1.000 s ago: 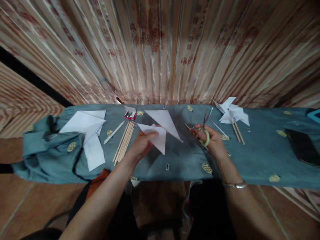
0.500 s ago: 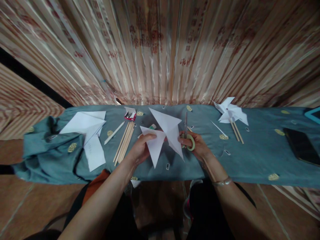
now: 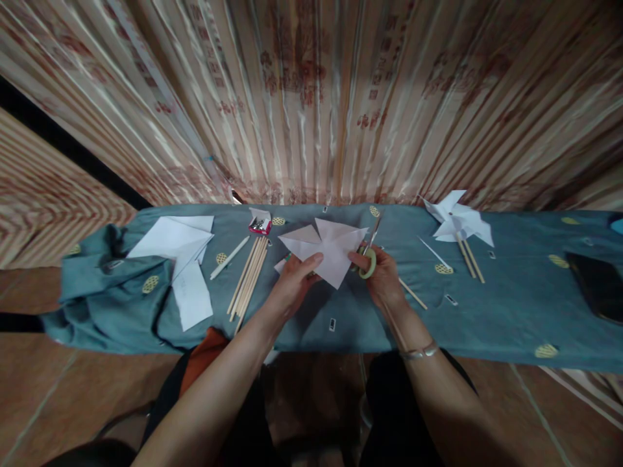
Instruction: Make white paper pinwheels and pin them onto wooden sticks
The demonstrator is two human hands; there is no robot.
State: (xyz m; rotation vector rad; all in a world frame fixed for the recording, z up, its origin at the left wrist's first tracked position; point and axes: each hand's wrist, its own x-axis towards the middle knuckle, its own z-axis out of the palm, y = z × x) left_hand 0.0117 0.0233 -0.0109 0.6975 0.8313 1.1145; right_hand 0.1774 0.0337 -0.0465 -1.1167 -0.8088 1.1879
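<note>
A white sheet of paper [image 3: 335, 250], cut into pointed flaps, is held up above the table between my two hands. My left hand [image 3: 298, 275] pinches it from the lower left, thumb on top and fingers hidden beneath. Closed around a pair of scissors [image 3: 368, 258] with pale green handles, my right hand [image 3: 382, 275] also reaches the paper's right edge with its thumb. The blades point up and away from me. Behind the paper, a small object near my left fingers is mostly covered.
Left lie white papers [image 3: 170, 243], a white pen [image 3: 230, 257], wooden sticks [image 3: 248, 275] and a red box [image 3: 260, 222] of small pins. On the right are a paper pinwheel [image 3: 457, 217], a thin white stick [image 3: 435, 251], a loose wooden stick [image 3: 413, 293] and a black phone [image 3: 596, 285].
The paper has been turned and shifted, so its flaps now point differently. My left hand has moved right, nearer my right hand. The scissors tilt more to the right. The view has shifted slightly.
</note>
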